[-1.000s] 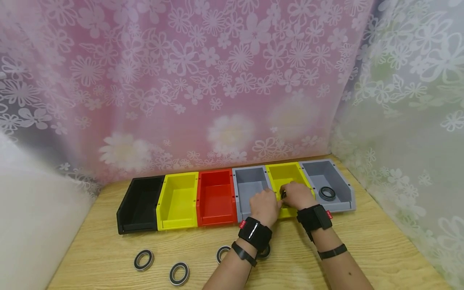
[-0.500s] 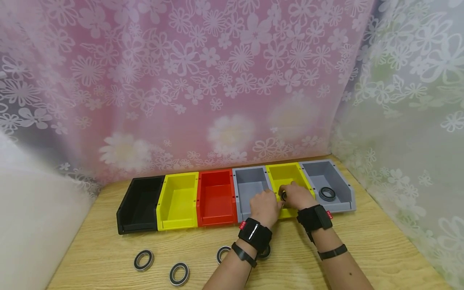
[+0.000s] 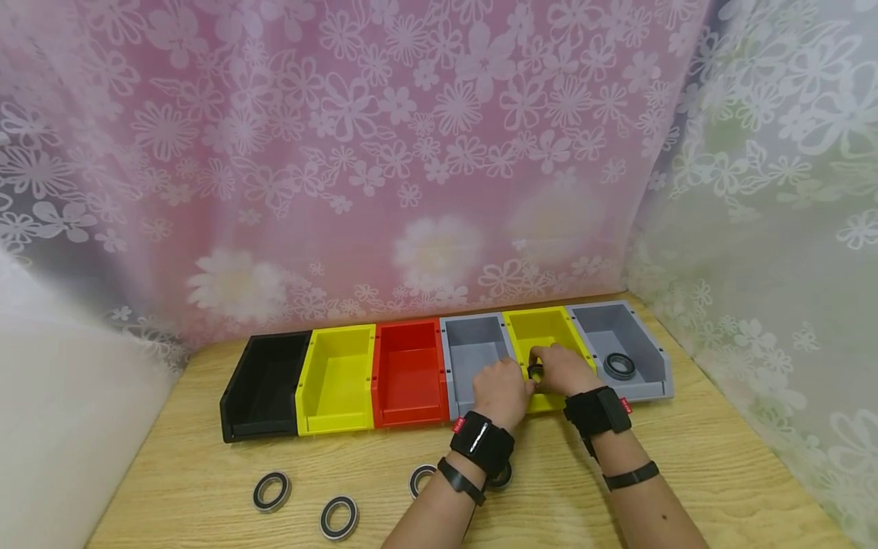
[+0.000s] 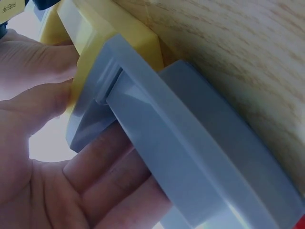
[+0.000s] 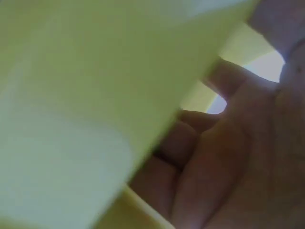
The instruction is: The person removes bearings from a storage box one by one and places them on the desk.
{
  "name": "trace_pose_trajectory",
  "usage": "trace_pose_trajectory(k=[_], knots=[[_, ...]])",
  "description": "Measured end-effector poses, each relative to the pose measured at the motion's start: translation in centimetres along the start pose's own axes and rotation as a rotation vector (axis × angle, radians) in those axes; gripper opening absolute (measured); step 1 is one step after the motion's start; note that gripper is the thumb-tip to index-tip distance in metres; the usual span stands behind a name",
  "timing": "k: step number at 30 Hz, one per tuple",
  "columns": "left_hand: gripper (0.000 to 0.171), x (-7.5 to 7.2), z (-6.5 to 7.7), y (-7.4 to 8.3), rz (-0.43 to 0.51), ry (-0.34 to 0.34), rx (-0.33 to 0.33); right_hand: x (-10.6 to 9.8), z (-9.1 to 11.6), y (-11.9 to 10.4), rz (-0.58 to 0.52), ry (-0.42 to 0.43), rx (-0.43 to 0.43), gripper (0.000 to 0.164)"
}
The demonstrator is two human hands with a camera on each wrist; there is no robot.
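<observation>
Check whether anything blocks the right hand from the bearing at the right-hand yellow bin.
Nothing visible does: the right hand holds that bearing. The left hand is close by, at the neighbouring grey bin, not in between.

So the backdrop's a pink curtain [image 3: 446, 206] covered in white flower outlines, with big soft daisies printed lower down. On the right there's a paler sheet [image 3: 782, 229], whitish-green, same floral style, meeting the pink at a corner. Lower left is a plain whitish surface [image 3: 62, 412], wall or fabric, honestly can't tell. Light wood-grain table [image 3: 185, 457] underneath, faint glare near the front edge of view.
</observation>
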State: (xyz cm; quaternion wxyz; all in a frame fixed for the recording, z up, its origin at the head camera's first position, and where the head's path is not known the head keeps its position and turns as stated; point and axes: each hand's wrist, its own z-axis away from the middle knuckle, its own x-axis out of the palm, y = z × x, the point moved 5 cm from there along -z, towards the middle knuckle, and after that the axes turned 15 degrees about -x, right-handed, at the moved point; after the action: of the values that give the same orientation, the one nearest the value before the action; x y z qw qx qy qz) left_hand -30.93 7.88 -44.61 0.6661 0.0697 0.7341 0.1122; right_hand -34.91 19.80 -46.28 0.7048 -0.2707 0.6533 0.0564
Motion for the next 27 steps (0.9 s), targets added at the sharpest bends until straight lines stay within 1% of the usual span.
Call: trace_pose_trajectory(k=[3,6,8,13,15,20,23,27], knots=[[0.045,-0.1,0.0,0.0,-0.017,0.010,-0.002,-0.5,0.1,-0.2,-0.041,0.020,-0.018,0.038],[0.048,0.0,0.0,0.0,-0.041,0.005,-0.011,-1.4,0.5,-0.5,-0.069,0.041,-0.038,0.041],[0.050,0.1,0.0,0.0,-0.050,-0.007,-0.018,-2.1,0.8,-0.8,-0.075,0.048,-0.045,0.042],[0.050,0.2,0.0,0.0,-0.045,-0.032,-0.027,-4.2,1.9,-1.9,-0.078,0.079,-0.107,0.041],[0.050,0.2,0.0,0.0,-0.043,-0.035,-0.028,-5.2,2.4,-2.5,-0.099,0.092,-0.129,0.040],[0.051,0.3,0.0,-0.2,-0.053,-0.029,-0.021,-7.2,3.7,-4.1,-0.140,0.104,-0.151,0.039],[0.052,0.3,-0.1,-0.2,-0.062,-0.034,-0.020,-8.1,4.5,-5.2,-0.139,0.119,-0.166,0.037],[0.054,0.4,-0.1,-0.1,-0.087,-0.046,-0.018,-9.6,6.1,-6.9,-0.106,0.183,-0.183,0.039]])
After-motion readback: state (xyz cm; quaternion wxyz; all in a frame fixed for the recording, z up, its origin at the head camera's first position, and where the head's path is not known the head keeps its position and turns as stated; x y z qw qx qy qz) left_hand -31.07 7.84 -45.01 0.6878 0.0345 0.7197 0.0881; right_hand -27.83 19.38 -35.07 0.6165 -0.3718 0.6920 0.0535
